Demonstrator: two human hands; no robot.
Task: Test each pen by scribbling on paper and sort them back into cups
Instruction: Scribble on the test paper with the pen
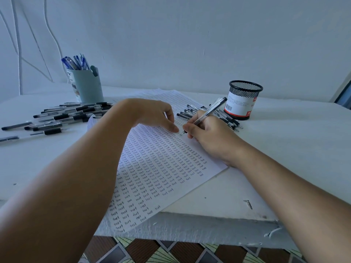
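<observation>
Your right hand (207, 133) grips a clear pen (206, 115), its tip down on the paper (161, 168), which is packed with rows of the word "test". Your left hand (153, 115) rests on the sheet just beside that tip, fingers loosely curled and holding nothing. Behind your right hand lies a small heap of black pens (191, 111), right next to the black mesh cup (242, 99), whose inside can't be seen. Far left, a bigger scatter of black pens (57, 116) sprawls across the white table (284, 145) in front of the pale green cup (87, 86) holding blue pens (76, 62). Your left forearm covers part of the sheet. Plain white wall behind, patterned floor tiles (171, 251) below the table edge.
</observation>
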